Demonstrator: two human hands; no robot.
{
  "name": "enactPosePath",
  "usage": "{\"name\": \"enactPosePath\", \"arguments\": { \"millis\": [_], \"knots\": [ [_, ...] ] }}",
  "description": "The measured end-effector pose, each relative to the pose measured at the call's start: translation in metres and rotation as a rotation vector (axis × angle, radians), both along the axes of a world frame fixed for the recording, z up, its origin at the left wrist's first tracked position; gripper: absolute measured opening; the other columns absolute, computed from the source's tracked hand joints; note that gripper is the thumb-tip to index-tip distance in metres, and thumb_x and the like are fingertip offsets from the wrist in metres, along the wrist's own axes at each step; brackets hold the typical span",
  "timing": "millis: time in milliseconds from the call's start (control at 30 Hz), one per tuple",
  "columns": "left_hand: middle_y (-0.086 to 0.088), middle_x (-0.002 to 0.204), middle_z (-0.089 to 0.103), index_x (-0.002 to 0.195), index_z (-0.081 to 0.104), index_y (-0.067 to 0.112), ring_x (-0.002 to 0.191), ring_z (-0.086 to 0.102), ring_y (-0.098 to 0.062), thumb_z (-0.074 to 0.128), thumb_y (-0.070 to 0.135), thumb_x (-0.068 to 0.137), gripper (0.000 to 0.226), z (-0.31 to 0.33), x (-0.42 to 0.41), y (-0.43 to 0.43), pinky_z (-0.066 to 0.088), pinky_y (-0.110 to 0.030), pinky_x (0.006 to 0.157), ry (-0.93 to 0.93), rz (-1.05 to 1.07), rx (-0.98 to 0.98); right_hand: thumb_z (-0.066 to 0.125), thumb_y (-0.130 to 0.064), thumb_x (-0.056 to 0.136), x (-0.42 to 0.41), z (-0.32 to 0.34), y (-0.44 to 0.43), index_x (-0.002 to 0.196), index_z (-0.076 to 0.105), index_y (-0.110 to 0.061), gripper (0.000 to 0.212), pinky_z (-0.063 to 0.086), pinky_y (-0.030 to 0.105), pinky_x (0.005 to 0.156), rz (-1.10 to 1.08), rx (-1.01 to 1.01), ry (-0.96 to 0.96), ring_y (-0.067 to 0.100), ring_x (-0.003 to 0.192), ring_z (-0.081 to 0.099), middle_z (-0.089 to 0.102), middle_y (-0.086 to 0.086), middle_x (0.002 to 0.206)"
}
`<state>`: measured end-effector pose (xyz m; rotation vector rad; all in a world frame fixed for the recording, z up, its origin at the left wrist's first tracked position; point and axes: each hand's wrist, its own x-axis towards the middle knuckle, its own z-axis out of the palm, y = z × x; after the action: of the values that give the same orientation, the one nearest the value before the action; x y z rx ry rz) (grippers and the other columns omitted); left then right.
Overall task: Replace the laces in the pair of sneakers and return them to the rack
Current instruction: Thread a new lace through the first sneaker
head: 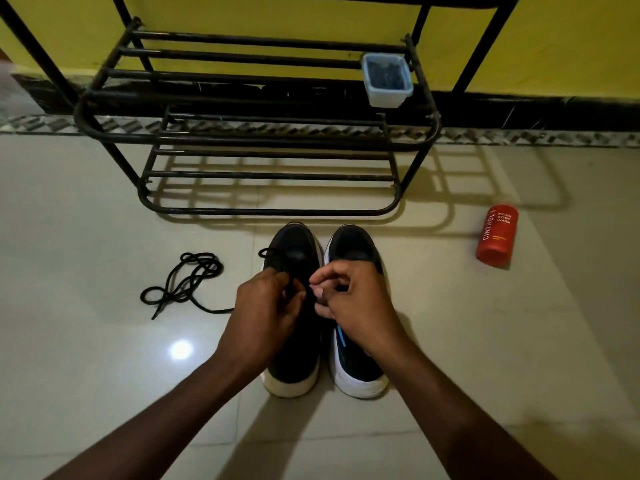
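Both hands meet over the left black sneaker with a white sole [292, 377], which stands on the pale glossy tiled floor [86, 358], toe towards the rack. The left hand [266, 306] curls its fingers round the sneaker's black lace [273, 252]. The right hand [353, 306] pinches the same lace with thumb and forefinger. Touching it on the right stands the matching right black sneaker with blue stripes [353, 362]. A loose black shoelace [187, 282] lies tangled to the left. A red cylindrical body-wash bottle [497, 235] lies farther right. Beyond stands the black metal bar rack [256, 133], with a clear plastic container [386, 79] on its upper tier, against the yellow wall [554, 46].
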<state>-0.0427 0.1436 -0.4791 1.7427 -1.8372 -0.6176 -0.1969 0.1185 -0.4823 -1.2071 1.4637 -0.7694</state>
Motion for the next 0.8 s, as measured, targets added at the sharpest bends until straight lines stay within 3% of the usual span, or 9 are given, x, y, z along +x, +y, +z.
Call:
{"name": "enactPosePath", "arguments": {
  "millis": [167, 400, 667, 733, 800],
  "knots": [
    [0.013, 0.079, 0.066, 0.087, 0.075, 0.021, 0.073, 0.062, 0.000, 0.076, 0.014, 0.087, 0.007, 0.0003, 0.0021, 0.0010, 0.043, -0.005, 0.066, 0.127, 0.039, 0.023, 0.066, 0.000, 0.091, -0.0011, 0.0042, 0.0004, 0.092, 0.075, -0.019, 0.021, 0.064, 0.035, 0.072, -0.004, -0.014, -0.004, 0.015, 0.077, 0.075, 0.072, 0.000, 0.073],
    [0.016, 0.079, 0.073, 0.091, 0.079, 0.023, 0.078, 0.069, 0.001, 0.076, 0.015, 0.089, 0.009, -0.0031, 0.0066, 0.0029, 0.055, -0.017, 0.067, 0.271, 0.071, 0.110, 0.069, 0.003, 0.089, 0.0045, 0.0059, -0.0058, 0.084, 0.078, -0.020, 0.025, 0.064, 0.033, 0.075, 0.018, -0.046, 0.113, 0.010, 0.075, 0.075, 0.074, -0.001, 0.073],
    [0.019, 0.079, 0.073, 0.094, 0.081, 0.025, 0.081, 0.066, 0.011, 0.079, 0.018, 0.085, 0.011, 0.0040, 0.0050, 0.0072, 0.044, -0.001, 0.064, 0.190, 0.098, 0.065, 0.072, -0.001, 0.087, 0.0040, 0.0042, -0.0067, 0.090, 0.077, -0.022, 0.021, 0.064, 0.037, 0.076, 0.036, -0.064, 0.149, 0.010, 0.074, 0.074, 0.074, -0.003, 0.072],
    [0.020, 0.078, 0.072, 0.096, 0.080, 0.026, 0.080, 0.067, 0.010, 0.080, 0.019, 0.084, 0.013, 0.0040, 0.0061, 0.0081, 0.045, -0.002, 0.064, 0.183, 0.105, 0.068, 0.072, -0.002, 0.087, 0.0038, 0.0029, -0.0067, 0.092, 0.077, -0.024, 0.023, 0.063, 0.031, 0.079, 0.076, -0.083, 0.169, 0.006, 0.077, 0.072, 0.073, -0.006, 0.073],
    [0.018, 0.079, 0.071, 0.097, 0.074, 0.026, 0.077, 0.068, 0.004, 0.081, 0.020, 0.083, 0.017, 0.0028, 0.0069, 0.0080, 0.048, -0.006, 0.063, 0.166, 0.119, 0.071, 0.068, -0.001, 0.089, 0.0052, 0.0075, -0.0053, 0.094, 0.077, -0.024, 0.026, 0.055, 0.013, 0.077, 0.112, -0.149, 0.264, -0.001, 0.081, 0.068, 0.071, -0.010, 0.080]
  ]
}}
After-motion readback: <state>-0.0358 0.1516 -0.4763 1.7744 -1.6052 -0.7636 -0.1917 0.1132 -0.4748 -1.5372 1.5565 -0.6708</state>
